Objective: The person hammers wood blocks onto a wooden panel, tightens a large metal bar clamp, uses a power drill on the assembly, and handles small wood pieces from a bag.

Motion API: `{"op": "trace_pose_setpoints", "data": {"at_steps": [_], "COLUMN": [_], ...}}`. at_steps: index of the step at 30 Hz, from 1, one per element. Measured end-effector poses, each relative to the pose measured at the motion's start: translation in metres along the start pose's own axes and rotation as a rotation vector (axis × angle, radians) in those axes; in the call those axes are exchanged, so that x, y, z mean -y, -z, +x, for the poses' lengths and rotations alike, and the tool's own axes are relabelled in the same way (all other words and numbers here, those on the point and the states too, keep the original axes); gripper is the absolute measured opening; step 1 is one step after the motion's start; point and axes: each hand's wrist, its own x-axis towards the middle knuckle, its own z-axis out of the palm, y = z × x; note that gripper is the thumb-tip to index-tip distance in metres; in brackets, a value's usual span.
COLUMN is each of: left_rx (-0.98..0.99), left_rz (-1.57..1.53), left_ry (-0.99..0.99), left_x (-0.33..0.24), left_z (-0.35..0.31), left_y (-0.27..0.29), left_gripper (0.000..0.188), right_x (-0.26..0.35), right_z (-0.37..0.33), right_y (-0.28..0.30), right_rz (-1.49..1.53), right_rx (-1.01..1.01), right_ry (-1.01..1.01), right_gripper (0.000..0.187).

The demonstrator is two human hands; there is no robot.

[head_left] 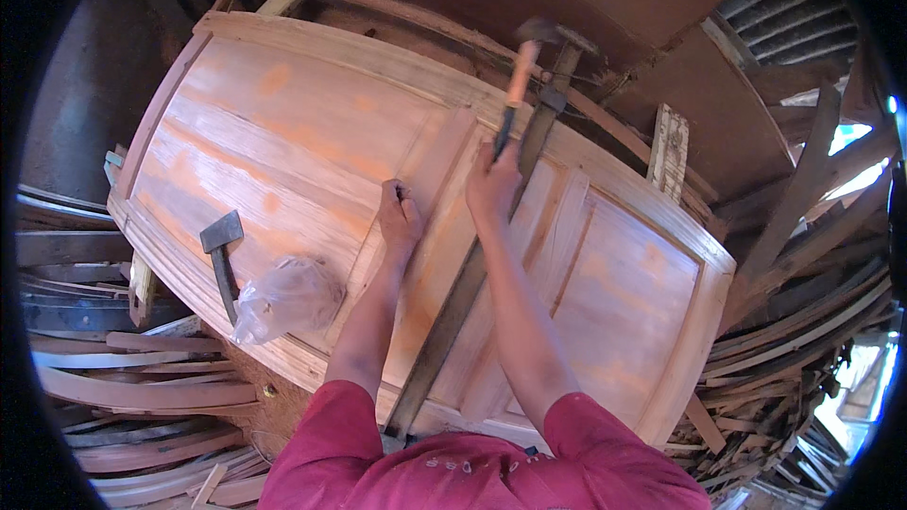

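Note:
A wooden panelled door (274, 151) lies flat in front of me. My right hand (493, 179) is wrapped round the handle of a hammer (517, 85), orange and black, its head raised toward the far edge and slightly blurred. My left hand (402, 217) rests low over the door beside a wooden strip (444, 156), fingers closed in a pinch. What it holds, if anything, is too small to make out. Just right of my hands, a long metal bar clamp (453, 307) runs across the door from near edge to far edge.
On the door's left part lie a second hammer (223, 250) with a dark handle and a clear plastic bag (291, 297), contents unclear. Timber supports (669, 151) jut out beyond the door's edges. Stacked wood strips (142, 382) fill the left side, with more scrap wood (789, 359) at right.

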Motion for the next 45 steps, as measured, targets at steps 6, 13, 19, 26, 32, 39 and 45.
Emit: {"op": "trace_pose_setpoints", "data": {"at_steps": [6,13,19,26,32,39,45], "left_rx": [0.000,-0.057,0.009,0.529,0.664,0.407,0.449], "left_rz": [0.039,0.061,0.178,-0.343,-0.365,0.051,-0.040], "left_ry": [-0.068,-0.057,-0.143,-0.038,-0.045,-0.137,-0.144], "left_x": [-0.015,-0.014,-0.014,-0.139,-0.157,-0.140,-0.136], "left_z": [0.001,0.002,-0.001,-0.019,-0.009,-0.011,-0.019], "left_y": [-0.013,-0.011,-0.034,-0.156,-0.278,-0.317,-0.316], "left_gripper": [0.018,0.020,0.038,0.031,0.028,0.023,0.029], "right_x": [-0.058,-0.049,-0.151,-0.208,-0.223,-0.249,-0.231], "right_z": [-0.020,-0.057,-0.140,-0.231,-0.266,-0.270,-0.250], "right_y": [-0.011,0.035,0.207,0.327,0.327,0.333,0.335], "right_rz": [-0.125,0.137,0.097,-0.275,0.123,-0.021,-0.074], "right_rx": [0.010,0.098,0.007,-0.036,-0.143,-0.147,-0.137], "right_ry": [0.080,-0.223,-0.207,-0.444,-0.808,-0.599,-0.581], "right_gripper": [0.033,0.030,0.019,0.027,0.028,0.023,0.024]}}
